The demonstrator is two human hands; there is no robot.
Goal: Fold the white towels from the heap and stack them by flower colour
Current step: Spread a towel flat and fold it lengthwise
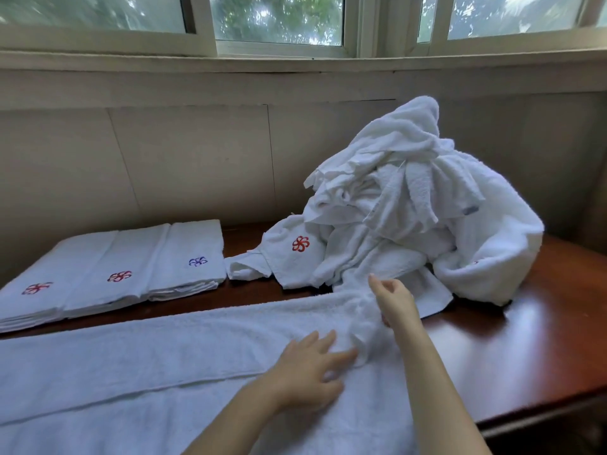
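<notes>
The spread towel [164, 349] runs long left to right across the desk [525, 339]. Its bunched right end lies under both hands: the right hand [392, 302] pinches it, while the left hand [312, 366] presses flat just beside.

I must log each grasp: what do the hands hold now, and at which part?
The right hand grips the spread towel at its bunched right end. The left hand holds nothing; it presses flat on the same towel.

Soft daylight enters through the windows [279, 24] along the top of the frame; foliage behind the glass is blurred and partly blown out. Interior evenly lit, a cool bluish cast on white cloth. Pale glare streaks the table [525, 323] at right. Wide-angle bending curves the sill. Overall slightly soft, with compression smear.
</notes>
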